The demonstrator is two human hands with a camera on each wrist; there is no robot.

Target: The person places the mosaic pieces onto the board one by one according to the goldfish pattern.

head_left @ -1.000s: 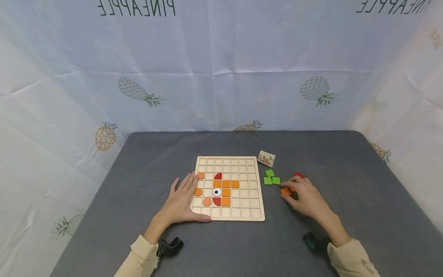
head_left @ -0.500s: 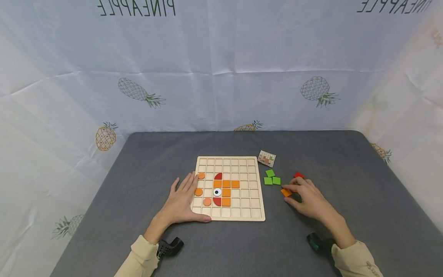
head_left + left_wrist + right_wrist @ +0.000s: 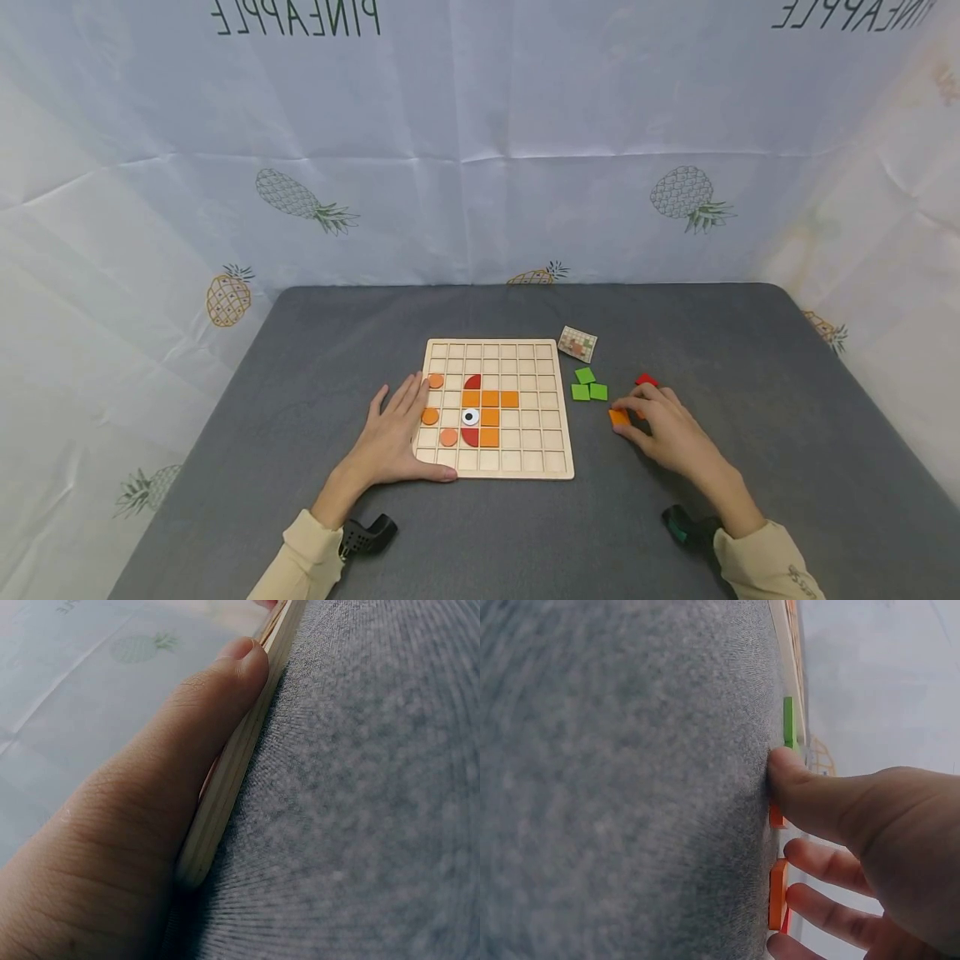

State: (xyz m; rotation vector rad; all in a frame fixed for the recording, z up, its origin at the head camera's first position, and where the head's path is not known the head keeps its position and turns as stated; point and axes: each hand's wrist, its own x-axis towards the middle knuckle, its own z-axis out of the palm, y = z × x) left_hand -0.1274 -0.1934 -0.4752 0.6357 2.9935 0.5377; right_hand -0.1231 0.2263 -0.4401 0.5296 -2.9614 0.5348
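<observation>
My left hand rests spread on the left edge of a wooden grid board. Its thumb lies along the board's near edge, and the fingers look straight. To the right of the board, my right hand pinches an orange square tile between thumb and index finger, at the table surface. Another orange tile lies under the other fingers in the right wrist view. A red piece shows just beyond that hand. Green square tiles lie between the hand and the board.
On the board sit orange squares, red quarter-round pieces, an eye piece and orange discs. A small pattern card lies by its far right corner. A grey cloth covers the table.
My right hand has shifted slightly, its index finger and thumb drawing together on the orange tile. The left hand and the board have not moved.
</observation>
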